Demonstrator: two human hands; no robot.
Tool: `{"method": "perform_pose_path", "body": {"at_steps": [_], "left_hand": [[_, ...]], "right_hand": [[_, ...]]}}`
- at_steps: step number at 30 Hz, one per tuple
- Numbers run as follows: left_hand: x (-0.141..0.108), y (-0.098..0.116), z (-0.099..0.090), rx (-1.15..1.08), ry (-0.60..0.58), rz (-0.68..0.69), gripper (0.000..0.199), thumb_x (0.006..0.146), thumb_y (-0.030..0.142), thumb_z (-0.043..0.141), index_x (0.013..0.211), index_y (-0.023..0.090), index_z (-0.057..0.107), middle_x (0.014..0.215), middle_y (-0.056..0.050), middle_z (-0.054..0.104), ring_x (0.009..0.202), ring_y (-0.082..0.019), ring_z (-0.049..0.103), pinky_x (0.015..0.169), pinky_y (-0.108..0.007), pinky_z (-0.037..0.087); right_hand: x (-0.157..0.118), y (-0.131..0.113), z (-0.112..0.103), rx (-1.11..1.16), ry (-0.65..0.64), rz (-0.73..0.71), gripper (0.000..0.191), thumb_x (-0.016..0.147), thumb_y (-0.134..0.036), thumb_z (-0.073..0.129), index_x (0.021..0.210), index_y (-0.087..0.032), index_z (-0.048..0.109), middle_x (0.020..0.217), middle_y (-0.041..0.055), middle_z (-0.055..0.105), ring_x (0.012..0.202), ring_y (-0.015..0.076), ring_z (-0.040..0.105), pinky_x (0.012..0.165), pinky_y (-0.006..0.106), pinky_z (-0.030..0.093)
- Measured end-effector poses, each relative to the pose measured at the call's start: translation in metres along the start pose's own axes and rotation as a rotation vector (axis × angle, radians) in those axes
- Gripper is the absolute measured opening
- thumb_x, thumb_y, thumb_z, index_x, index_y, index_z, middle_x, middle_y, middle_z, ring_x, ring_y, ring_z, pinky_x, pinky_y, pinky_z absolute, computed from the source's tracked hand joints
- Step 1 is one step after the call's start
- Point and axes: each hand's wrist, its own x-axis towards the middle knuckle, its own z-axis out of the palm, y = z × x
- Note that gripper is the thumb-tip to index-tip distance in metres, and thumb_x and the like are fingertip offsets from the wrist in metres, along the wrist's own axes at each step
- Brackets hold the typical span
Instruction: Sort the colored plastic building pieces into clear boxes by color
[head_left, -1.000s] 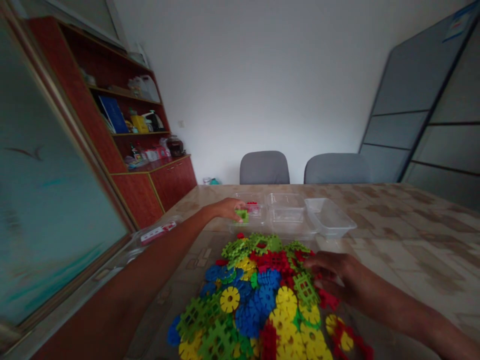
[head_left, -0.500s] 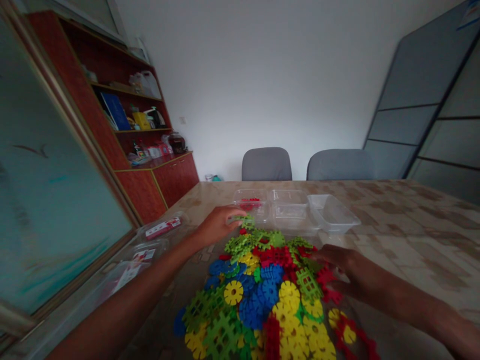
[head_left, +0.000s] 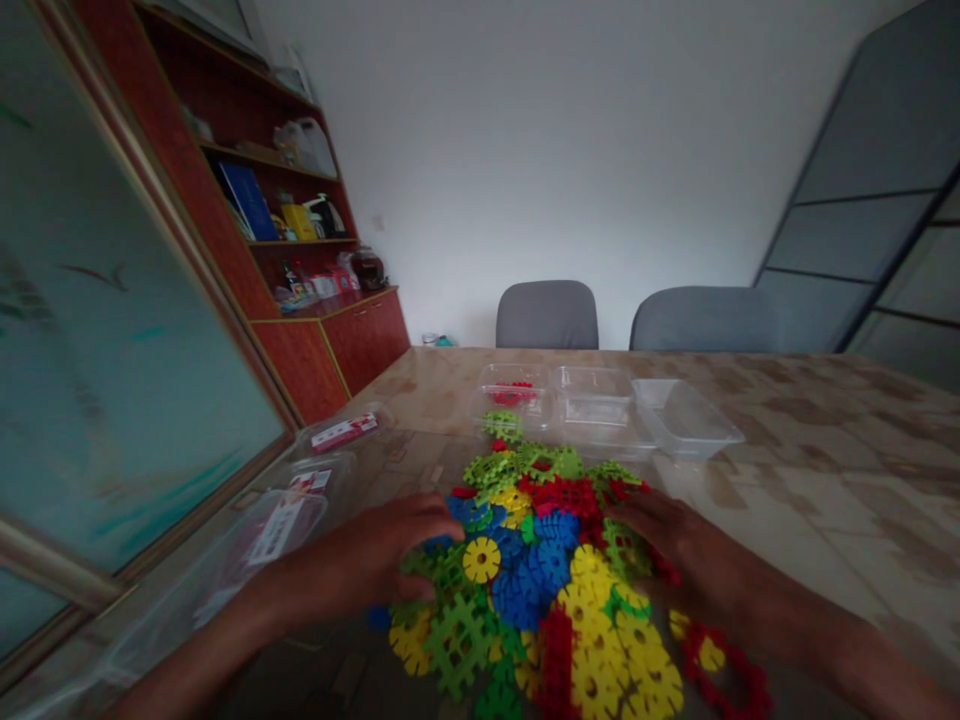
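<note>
Red toothed plastic pieces (head_left: pixel 513 392) sit in a clear plastic container (head_left: pixel 538 412); the bulk lies loose in a mixed heap of red, yellow, blue and green flat plastic pieces (head_left: pixel 529 580) on the brown patterned tabletop (head_left: pixel 810 430). Progress judged early. My left hand (head_left: pixel 382 545) is half open at the heap's left side, thumb apart, no piece visibly gripped. My right hand (head_left: pixel 686 540) reaches over its right edge, fingers extended; grip: cannot tell.
</note>
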Motion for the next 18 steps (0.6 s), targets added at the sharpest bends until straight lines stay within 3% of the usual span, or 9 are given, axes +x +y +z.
{"method": "perform_pose_path", "body": {"at_steps": [2, 5, 8, 11, 13, 16, 18], "left_hand": [[-0.005, 0.006, 0.006, 0.052, -0.02, -0.049, 0.058, 0.081, 0.04, 0.073, 0.133, 0.029, 0.05, 0.141, -0.007, 0.046, 0.128, -0.03, 0.045, 0.106, -0.041, 0.038], [-0.009, 0.01, 0.014, 0.128, -0.059, -0.171, 0.08, 0.075, 0.046, 0.077, 0.143, 0.027, 0.04, 0.152, -0.012, 0.032, 0.136, -0.038, 0.033, 0.111, -0.052, 0.031], [-0.009, 0.007, 0.019, 0.148, -0.061, -0.211, 0.082, 0.074, 0.034, 0.078, 0.144, 0.028, 0.038, 0.152, -0.013, 0.032, 0.136, -0.039, 0.033, 0.11, -0.053, 0.031], [-0.004, 0.002, 0.018, 0.115, -0.018, -0.197, 0.072, 0.071, 0.023, 0.077, 0.137, 0.027, 0.047, 0.139, -0.01, 0.049, 0.125, -0.037, 0.048, 0.104, -0.049, 0.04], [-0.001, -0.001, 0.015, 0.082, 0.004, -0.164, 0.067, 0.074, 0.021, 0.073, 0.135, 0.029, 0.048, 0.133, -0.007, 0.054, 0.119, -0.034, 0.052, 0.1, -0.045, 0.044], [0.0, -0.003, 0.013, 0.042, 0.054, -0.08, 0.07, 0.079, 0.017, 0.065, 0.142, 0.034, 0.038, 0.139, -0.004, 0.048, 0.126, -0.03, 0.047, 0.104, -0.042, 0.041], [0.0, -0.002, 0.013, 0.007, 0.067, -0.028, 0.075, 0.082, 0.017, 0.062, 0.147, 0.038, 0.03, 0.148, -0.002, 0.039, 0.134, -0.028, 0.039, 0.11, -0.042, 0.035]], "right_hand": [[-0.001, -0.001, 0.001, -0.004, 0.057, -0.001, 0.052, 0.091, -0.031, 0.057, 0.138, -0.011, 0.048, 0.14, 0.0216, 0.046, 0.13, 0.0389, 0.043, 0.104, 0.06, 0.039], [-0.001, -0.003, 0.004, 0.041, 0.121, 0.0, 0.046, 0.09, -0.031, 0.057, 0.132, -0.016, 0.046, 0.13, 0.0178, 0.053, 0.119, 0.0337, 0.053, 0.099, 0.053, 0.046], [0.001, -0.006, 0.006, 0.115, 0.184, -0.018, 0.038, 0.09, -0.028, 0.056, 0.125, -0.02, 0.043, 0.12, 0.0129, 0.056, 0.108, 0.0281, 0.058, 0.09, 0.043, 0.051], [0.006, -0.008, 0.006, 0.137, 0.189, 0.031, 0.012, 0.097, -0.029, 0.047, 0.104, -0.02, 0.048, 0.102, 0.009, 0.059, 0.089, 0.0239, 0.061, 0.075, 0.037, 0.052], [0.009, -0.01, 0.006, 0.099, 0.177, 0.071, 0.013, 0.099, -0.027, 0.042, 0.092, -0.019, 0.05, 0.096, 0.0079, 0.059, 0.081, 0.0222, 0.061, 0.069, 0.036, 0.05], [0.011, -0.013, 0.004, 0.038, 0.128, 0.04, 0.006, 0.094, -0.02, 0.05, 0.098, -0.018, 0.054, 0.104, 0.0105, 0.059, 0.089, 0.0247, 0.061, 0.075, 0.039, 0.052], [0.009, -0.016, 0.002, 0.042, 0.071, 0.004, 0.021, 0.087, -0.019, 0.061, 0.108, -0.018, 0.055, 0.108, 0.0108, 0.059, 0.096, 0.0264, 0.061, 0.081, 0.041, 0.052]]}}
